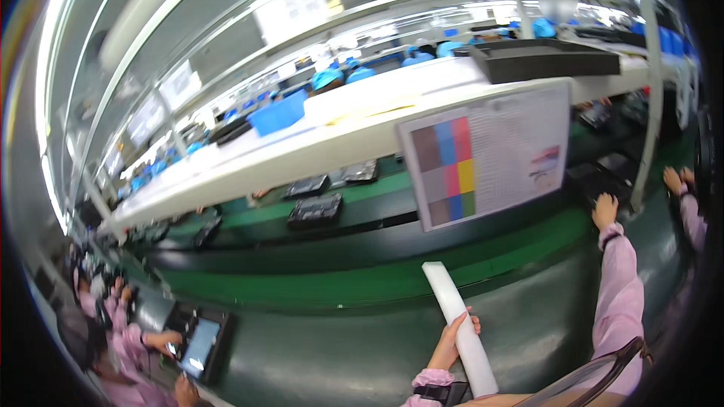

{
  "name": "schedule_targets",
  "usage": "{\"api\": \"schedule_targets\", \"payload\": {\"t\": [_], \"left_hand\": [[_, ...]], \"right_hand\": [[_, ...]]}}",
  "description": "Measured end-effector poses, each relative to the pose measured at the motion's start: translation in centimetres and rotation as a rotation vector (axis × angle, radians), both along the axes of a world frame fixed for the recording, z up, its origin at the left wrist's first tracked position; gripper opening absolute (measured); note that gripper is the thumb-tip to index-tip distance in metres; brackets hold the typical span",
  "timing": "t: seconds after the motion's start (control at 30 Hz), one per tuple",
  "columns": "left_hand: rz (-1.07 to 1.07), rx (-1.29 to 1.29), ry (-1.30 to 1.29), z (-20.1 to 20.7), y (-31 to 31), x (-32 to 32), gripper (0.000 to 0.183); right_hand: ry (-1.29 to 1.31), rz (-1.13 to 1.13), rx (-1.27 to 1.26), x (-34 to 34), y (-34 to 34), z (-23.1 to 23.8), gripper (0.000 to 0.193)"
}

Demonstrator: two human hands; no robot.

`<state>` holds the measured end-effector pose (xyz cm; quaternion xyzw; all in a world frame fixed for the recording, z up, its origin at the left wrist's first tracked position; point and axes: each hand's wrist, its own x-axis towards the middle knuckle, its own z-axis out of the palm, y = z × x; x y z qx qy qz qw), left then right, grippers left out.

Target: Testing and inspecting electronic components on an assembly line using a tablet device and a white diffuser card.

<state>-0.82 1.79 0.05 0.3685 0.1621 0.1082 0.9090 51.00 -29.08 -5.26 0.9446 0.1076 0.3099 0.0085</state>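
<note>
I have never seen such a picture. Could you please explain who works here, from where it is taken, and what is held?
No robot: these are a person's bare hands, seen by a wide fisheye camera on the head, so straight edges bend. The left hand holds a long white bar over the dark green bench. The right hand reaches to a black tray-like piece; its grip is unclear. At left, a co-worker handles a flat-screen device. Beyond, black units lie below a white shelf.
</note>
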Motion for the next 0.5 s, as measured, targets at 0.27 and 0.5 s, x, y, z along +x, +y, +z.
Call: {"api": "schedule_targets", "payload": {"t": [0.27,0.5], "left_hand": [[0.121,-0.096,-0.042,-0.3,-0.4,-0.9,0.039],[0.210,-0.068,-0.044,0.7,-0.9,-1.8,0.037]], "right_hand": [[-0.148,0.477,-0.072,-12.5,10.4,9.3,0.024],[0.039,0.858,-0.014,-27.3,15.6,8.0,0.041]]}}
